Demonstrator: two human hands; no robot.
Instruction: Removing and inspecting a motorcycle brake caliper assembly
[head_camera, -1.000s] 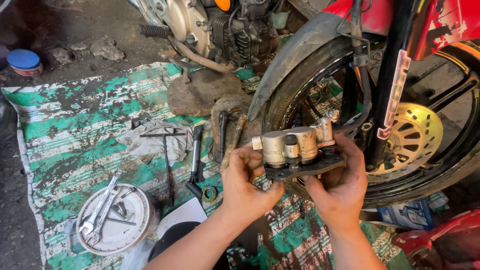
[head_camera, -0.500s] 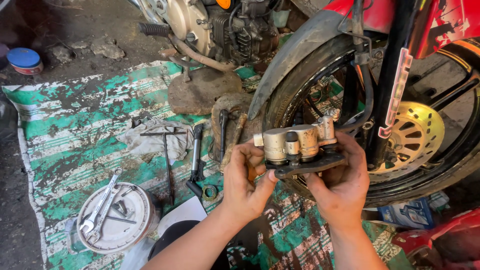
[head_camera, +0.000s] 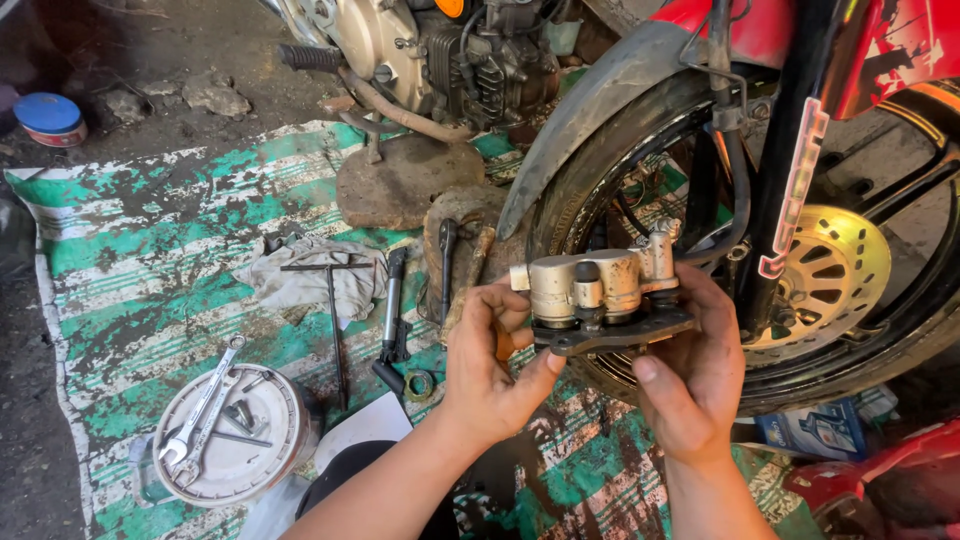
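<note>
Brake caliper was already off the wheel, pinched between left hand and right hand; refitting seemingly remained; brake disc sat just right of them.

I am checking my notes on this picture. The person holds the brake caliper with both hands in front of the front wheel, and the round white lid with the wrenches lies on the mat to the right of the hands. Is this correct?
Not quite. The white lid with the wrenches lies left of the hands, as the head view shows. The rest holds: the left hand and right hand hold the brake caliper before the front wheel.
</note>
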